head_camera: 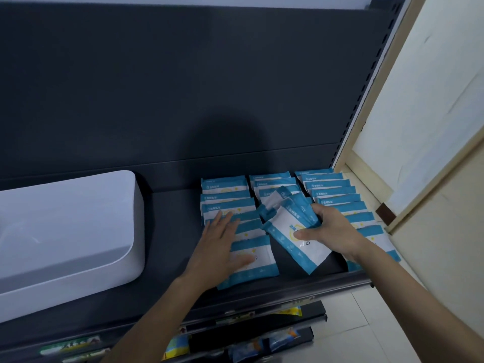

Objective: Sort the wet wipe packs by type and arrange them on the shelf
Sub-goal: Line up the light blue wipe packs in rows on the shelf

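Blue-and-white wet wipe packs lie in three overlapping rows on the right half of the dark grey shelf [170, 231]. From my seat I see the left hand [220, 242] spread flat and palm down on the left row [227, 191], fingers straight. Its fingertips reach the packs midway along that row, and its thumb lies across the front pack [264, 268], the one nearest the shelf's front edge.

The right hand [335, 231] grips a fanned bunch of packs [285, 224], with the thumb pressed on the face of the uppermost one and the fingers curled round the far edge. That bunch sits tilted over the front part of the middle row [272, 180], between the two hands, its low corner pointing toward the shelf's front lip. I cannot tell whether it touches the shelf.

The right wrist crosses above the right row [330, 184], which runs along the shelf's right end beside a cream panel [432, 127]. A white plastic bin [68, 231] stands on the left of the shelf, well apart from the packs. Lower shelves below hold other packs [178, 347], too blurred to read.
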The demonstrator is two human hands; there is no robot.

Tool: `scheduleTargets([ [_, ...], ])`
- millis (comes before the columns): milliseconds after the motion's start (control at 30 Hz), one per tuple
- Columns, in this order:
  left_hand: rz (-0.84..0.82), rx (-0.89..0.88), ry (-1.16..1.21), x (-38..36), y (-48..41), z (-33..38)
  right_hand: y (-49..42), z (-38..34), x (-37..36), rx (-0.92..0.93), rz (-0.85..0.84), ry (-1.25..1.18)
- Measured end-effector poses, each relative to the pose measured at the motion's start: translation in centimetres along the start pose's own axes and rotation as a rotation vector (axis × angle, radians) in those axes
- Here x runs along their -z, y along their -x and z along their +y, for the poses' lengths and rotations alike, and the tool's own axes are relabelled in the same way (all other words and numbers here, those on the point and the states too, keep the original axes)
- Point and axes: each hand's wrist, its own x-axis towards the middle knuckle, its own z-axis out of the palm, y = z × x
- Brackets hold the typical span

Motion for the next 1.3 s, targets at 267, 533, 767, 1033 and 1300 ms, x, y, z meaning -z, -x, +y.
scheduleTargets([
  [267, 0.063, 0.215, 1.179, 2.6, -2.2, 4.7, -0.4, -1.9, -1.2, 0.117, -0.119, 0.074],
  [533, 0.026, 0.203, 1.131, 1.7, -2.5, 4.7, 0.0, -2.1, -1.5, 0.229, -0.091, 0.502],
  [767, 0.031, 0.112, 0.871, 0.9, -2.5, 4.9, 0.3, -1.2, -0.2, 0.230, -0.052, 0.785],
  [1033, 0.055, 0.103, 0.822, 0.1, -3.5, 7.1, -1.8, 0.3, 1.6, 0.327, -0.109, 0.900],
  [1300, 0.040, 0.172, 0.849, -2.3, -5.2, 9.2, -4.2, 2.9, 2.3, 0.371, -0.259, 1.010],
])
